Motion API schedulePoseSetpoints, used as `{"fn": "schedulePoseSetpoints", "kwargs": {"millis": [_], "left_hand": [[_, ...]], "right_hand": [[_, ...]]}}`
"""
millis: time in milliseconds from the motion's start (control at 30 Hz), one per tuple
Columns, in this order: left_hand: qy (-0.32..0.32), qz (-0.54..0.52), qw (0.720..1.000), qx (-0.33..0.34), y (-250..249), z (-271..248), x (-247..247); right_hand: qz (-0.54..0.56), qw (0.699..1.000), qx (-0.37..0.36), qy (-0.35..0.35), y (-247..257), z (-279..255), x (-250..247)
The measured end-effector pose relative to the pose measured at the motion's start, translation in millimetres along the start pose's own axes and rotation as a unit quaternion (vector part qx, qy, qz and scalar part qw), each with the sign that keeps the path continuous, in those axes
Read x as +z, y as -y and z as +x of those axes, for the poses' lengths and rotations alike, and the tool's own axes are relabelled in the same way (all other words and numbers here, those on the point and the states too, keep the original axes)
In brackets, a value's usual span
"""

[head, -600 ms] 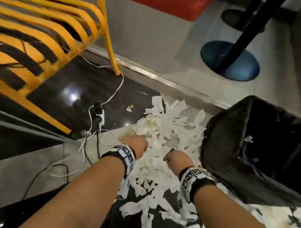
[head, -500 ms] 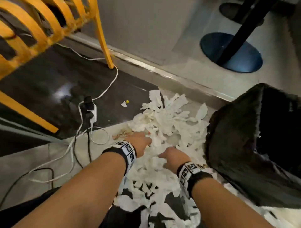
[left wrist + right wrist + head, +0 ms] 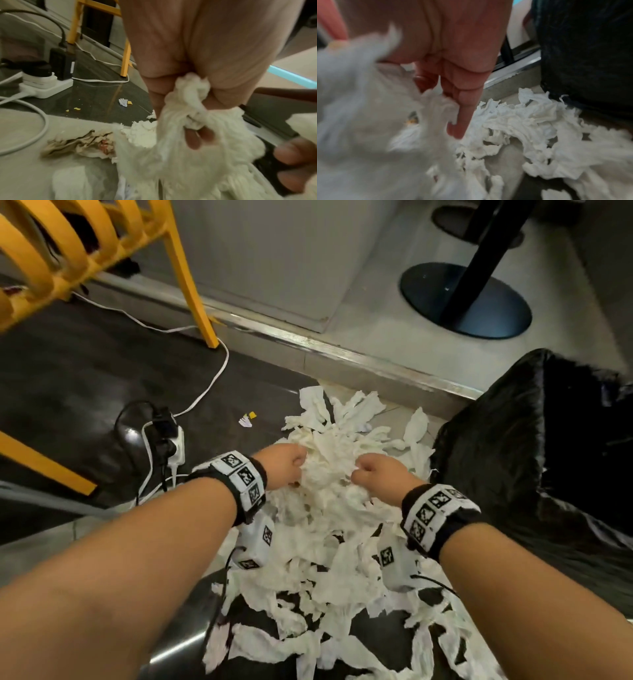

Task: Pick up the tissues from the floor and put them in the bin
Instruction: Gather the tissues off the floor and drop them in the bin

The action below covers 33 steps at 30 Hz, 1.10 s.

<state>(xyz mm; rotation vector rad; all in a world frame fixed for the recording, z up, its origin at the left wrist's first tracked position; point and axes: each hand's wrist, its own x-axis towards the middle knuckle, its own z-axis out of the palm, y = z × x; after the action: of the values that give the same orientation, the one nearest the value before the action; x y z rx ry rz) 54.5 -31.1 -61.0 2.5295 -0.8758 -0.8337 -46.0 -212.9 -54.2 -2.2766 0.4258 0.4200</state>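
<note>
Since 0.5 s ago both hands have drawn closer together and clenched into the middle of the pile, bunching it up between them. The left hand [image 3: 283, 465] has its fingers curled tight round a wad of tissues [image 3: 329, 474]; the left wrist view shows the paper squeezed out between the knuckles. The right hand [image 3: 380, 475] also grasps tissue, with paper caught between its curled fingers [image 3: 462, 108].

No brand or readable writing is visible; the wristbands [image 3: 245, 479] carry only square black-and-white coded markers.

The tissues lie on the floor [image 3: 85, 378] as a loose heap of torn strips with no single long axis, spreading from the metal floor strip [image 3: 342, 350] back toward the person. The black-lined bin [image 3: 534, 440] stands just right of the heap, touching its edge. A white power strip [image 3: 173, 445] with plugs and cables lies to the left, near a yellow chair leg [image 3: 191, 282]. A small scrap [image 3: 247, 419] lies apart from the pile. A round table base [image 3: 466, 302] stands beyond.
</note>
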Motion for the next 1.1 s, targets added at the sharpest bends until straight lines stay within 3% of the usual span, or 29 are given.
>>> {"fn": "schedulePoseSetpoints", "kwargs": {"millis": [100,167,333,400,500,633,767,900,1000,1100], "left_hand": [[-0.025,-0.046,0.999,-0.005,-4,-6,-9],[0.002,-0.065,0.998,-0.013,-11,-10,-14],[0.021,0.076,0.997,-0.024,-12,-17,-14],[0.005,0.101,0.994,-0.027,-9,-18,-14],[-0.012,0.101,0.994,-0.038,-9,-19,-19],[-0.006,0.101,0.994,-0.041,-7,-25,-13],[0.058,0.132,0.989,-0.013,-6,-32,16],[0.171,0.254,0.952,-0.01,0,-38,62],[0.244,0.323,0.912,-0.066,11,-47,91],[0.277,0.357,0.891,-0.031,13,-51,102]], "right_hand": [[0.099,0.994,0.011,-0.041,2,1,-5],[0.132,0.989,0.025,-0.064,5,0,-4],[0.185,0.977,0.001,-0.103,6,-13,11],[0.089,0.991,-0.014,-0.094,3,-16,21],[-0.13,0.99,-0.052,0.028,-1,-24,44],[-0.344,0.92,-0.084,0.169,-10,-41,83],[-0.44,0.875,-0.053,0.196,-26,-50,113],[-0.394,0.908,-0.032,0.141,-25,-50,104],[-0.3,0.95,0.017,0.089,-15,-44,81],[-0.174,0.981,0.075,0.047,-10,-38,62]]}}
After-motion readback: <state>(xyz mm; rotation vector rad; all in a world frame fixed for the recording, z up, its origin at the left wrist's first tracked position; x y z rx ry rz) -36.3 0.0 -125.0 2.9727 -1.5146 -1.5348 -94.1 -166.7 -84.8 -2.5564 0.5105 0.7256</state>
